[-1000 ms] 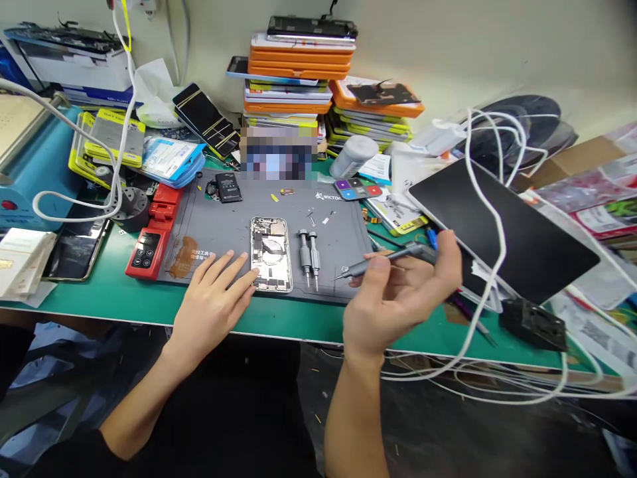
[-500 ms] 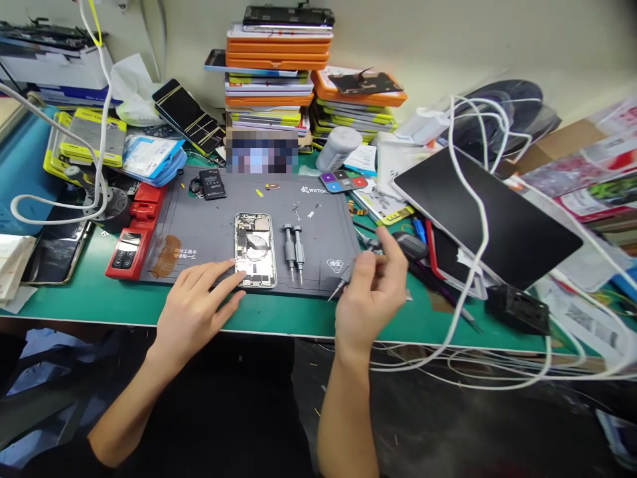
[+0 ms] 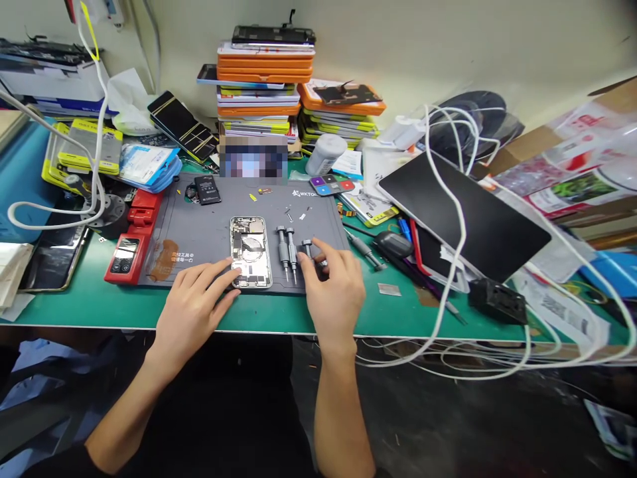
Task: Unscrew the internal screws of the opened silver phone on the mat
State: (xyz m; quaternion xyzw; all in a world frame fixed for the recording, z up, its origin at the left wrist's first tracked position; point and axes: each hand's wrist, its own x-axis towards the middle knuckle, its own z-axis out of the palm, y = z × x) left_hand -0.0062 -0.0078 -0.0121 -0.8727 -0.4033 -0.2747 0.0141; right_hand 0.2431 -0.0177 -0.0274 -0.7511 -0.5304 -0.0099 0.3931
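Note:
An opened phone point(image 3: 256, 265) with its inner parts bare lies on the grey work mat point(image 3: 209, 232). My left hand point(image 3: 192, 302) is spread open, its fingertips resting on the phone's lower left edge. Right of the phone, two grey screwdrivers, a left one point(image 3: 283, 251) and a right one point(image 3: 292, 251), lie side by side. My right hand point(image 3: 336, 292) is closed on another screwdriver point(image 3: 307, 246), held close beside these two. The fingers hide much of its shaft and tip.
A red device point(image 3: 127, 255) stands at the mat's left edge. A black battery point(image 3: 208, 189) and small screws point(image 3: 289, 216) lie toward the back. Another screwdriver point(image 3: 365, 249) lies right of the mat. A white cable point(image 3: 460, 232) loops over a dark flat panel point(image 3: 472, 219).
My right hand has moved left with the screwdriver, from the mat's right edge to beside the two lying screwdrivers. My left hand stays at the phone. The view has shifted slightly.

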